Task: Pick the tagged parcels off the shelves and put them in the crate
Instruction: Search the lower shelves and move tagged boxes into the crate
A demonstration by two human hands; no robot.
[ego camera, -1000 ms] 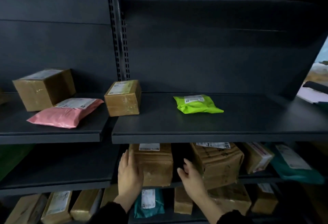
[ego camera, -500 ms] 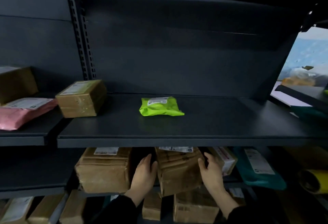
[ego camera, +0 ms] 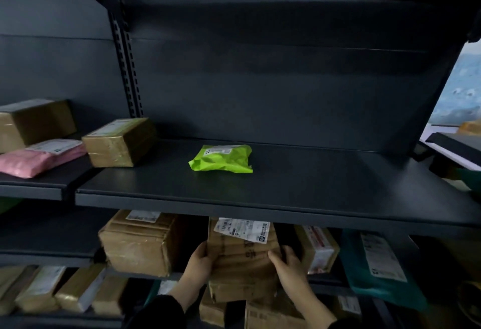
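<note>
Lying at the far left of the upper shelf (ego camera: 286, 193), a pink mailer (ego camera: 39, 158) rests against two brown boxes, with a lime-green mailer (ego camera: 222, 159) alone further right. Below, on the middle shelf, a taped cardboard box (ego camera: 138, 245) sits left of the labelled cardboard parcel (ego camera: 242, 255). The left hand (ego camera: 199, 261) and right hand (ego camera: 289, 263) press its two sides, fingers (ego camera: 276, 253) clamped on it, its front edge tilted out past the shelf lip. A teal mailer (ego camera: 377, 271) leans at the right.

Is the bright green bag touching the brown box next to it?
No, the green bag lies alone on the shelf, with bare dark shelf between it and the brown box.
</note>
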